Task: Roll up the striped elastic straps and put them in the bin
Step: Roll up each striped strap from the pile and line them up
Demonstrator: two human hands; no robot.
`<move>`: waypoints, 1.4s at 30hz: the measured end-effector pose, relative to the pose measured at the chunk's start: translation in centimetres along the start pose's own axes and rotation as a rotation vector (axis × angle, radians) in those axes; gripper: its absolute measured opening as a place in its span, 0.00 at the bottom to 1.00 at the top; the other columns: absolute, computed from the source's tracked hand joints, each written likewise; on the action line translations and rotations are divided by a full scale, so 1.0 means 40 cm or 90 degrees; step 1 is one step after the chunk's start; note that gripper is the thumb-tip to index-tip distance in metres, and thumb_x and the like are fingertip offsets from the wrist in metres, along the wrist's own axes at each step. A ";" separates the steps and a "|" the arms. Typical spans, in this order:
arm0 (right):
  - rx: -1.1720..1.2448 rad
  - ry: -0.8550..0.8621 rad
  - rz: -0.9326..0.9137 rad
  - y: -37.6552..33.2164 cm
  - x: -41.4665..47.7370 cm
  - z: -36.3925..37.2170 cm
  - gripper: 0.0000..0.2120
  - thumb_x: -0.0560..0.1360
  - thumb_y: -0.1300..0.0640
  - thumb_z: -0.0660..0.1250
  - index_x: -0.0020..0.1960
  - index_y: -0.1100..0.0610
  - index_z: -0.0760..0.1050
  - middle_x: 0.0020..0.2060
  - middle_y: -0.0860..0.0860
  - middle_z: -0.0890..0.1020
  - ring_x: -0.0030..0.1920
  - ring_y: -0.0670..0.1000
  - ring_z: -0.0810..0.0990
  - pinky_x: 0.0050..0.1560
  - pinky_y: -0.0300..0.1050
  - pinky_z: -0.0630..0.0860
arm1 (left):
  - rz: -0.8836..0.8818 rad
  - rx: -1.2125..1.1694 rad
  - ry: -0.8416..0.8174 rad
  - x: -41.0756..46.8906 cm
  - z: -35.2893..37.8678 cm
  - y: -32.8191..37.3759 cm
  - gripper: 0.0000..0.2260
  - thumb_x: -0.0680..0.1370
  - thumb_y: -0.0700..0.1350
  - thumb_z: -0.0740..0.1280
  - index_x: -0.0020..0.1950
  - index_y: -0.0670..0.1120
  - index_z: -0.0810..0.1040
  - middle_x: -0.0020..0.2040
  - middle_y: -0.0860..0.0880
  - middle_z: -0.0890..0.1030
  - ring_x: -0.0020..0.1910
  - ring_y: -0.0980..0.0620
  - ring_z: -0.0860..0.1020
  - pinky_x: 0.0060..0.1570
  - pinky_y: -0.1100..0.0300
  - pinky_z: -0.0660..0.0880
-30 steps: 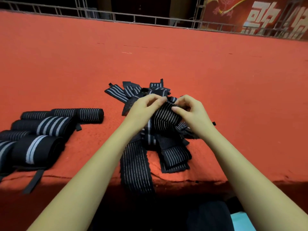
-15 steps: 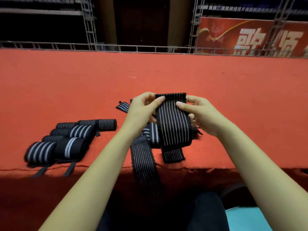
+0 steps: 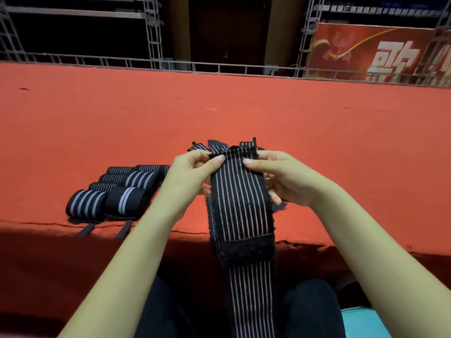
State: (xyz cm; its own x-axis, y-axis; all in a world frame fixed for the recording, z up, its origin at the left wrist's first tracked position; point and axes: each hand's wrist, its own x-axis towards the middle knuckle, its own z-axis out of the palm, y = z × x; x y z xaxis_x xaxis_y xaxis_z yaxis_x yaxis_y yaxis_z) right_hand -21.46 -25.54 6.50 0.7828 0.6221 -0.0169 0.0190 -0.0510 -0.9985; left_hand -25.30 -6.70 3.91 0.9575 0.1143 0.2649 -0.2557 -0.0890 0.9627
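Left hand [image 3: 192, 178]: thumb and fingers pinch the top left corner of the strap
Right hand [image 3: 284, 178]: thumb and fingers pinch the top right corner of the same strap
Strap [image 3: 240, 203]: black with thin pale stripes, held up above the stage edge, hanging down between the forearms past a fuzzy black patch [image 3: 246, 252]
Loose straps [image 3: 219, 145]: a pile just behind the hands, mostly hidden
Rolled straps [image 3: 114, 191]: a cluster on the red carpet [image 3: 341, 142], left of the left hand, near the edge
Bin: not seen

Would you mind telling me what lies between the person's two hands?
In the head view, the top of a striped strap spans between the left hand and right hand; both pinch it.
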 end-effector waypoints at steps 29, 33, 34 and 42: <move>-0.299 0.351 0.022 0.440 0.292 -0.032 0.04 0.74 0.59 0.72 0.41 0.57 0.78 0.45 0.49 0.80 0.48 0.50 0.79 0.50 0.48 0.75 | -0.101 0.185 0.069 0.175 -0.032 -0.487 0.04 0.75 0.47 0.72 0.40 0.51 0.79 0.39 0.55 0.81 0.41 0.58 0.78 0.48 0.57 0.75; -0.121 0.354 -0.018 0.478 0.272 -0.037 0.07 0.73 0.60 0.72 0.37 0.51 0.80 0.54 0.45 0.79 0.53 0.46 0.79 0.51 0.45 0.74 | -0.084 0.128 0.073 0.166 -0.033 -0.487 0.05 0.74 0.46 0.73 0.39 0.52 0.81 0.38 0.57 0.83 0.41 0.60 0.79 0.46 0.60 0.75; -0.099 0.346 -0.024 0.485 0.269 -0.039 0.07 0.73 0.60 0.72 0.37 0.52 0.80 0.57 0.44 0.78 0.55 0.47 0.78 0.50 0.43 0.73 | -0.075 0.111 0.073 0.161 -0.033 -0.483 0.05 0.74 0.44 0.73 0.39 0.52 0.81 0.38 0.59 0.82 0.40 0.61 0.79 0.44 0.63 0.74; 0.050 0.289 -0.060 0.467 0.247 -0.031 0.05 0.74 0.64 0.69 0.42 0.57 0.82 0.41 0.47 0.85 0.43 0.43 0.82 0.44 0.36 0.75 | -0.058 0.051 0.043 0.146 -0.038 -0.472 0.05 0.74 0.40 0.72 0.40 0.48 0.81 0.38 0.57 0.82 0.39 0.63 0.78 0.41 0.66 0.72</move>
State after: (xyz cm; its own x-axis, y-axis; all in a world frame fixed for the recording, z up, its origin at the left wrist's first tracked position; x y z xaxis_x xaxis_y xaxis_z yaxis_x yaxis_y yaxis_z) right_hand -12.62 -21.31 -12.25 0.9730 0.2163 0.0812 0.0698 0.0597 -0.9958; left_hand -15.09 -2.86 -12.65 0.9646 0.1911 0.1819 -0.1535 -0.1542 0.9761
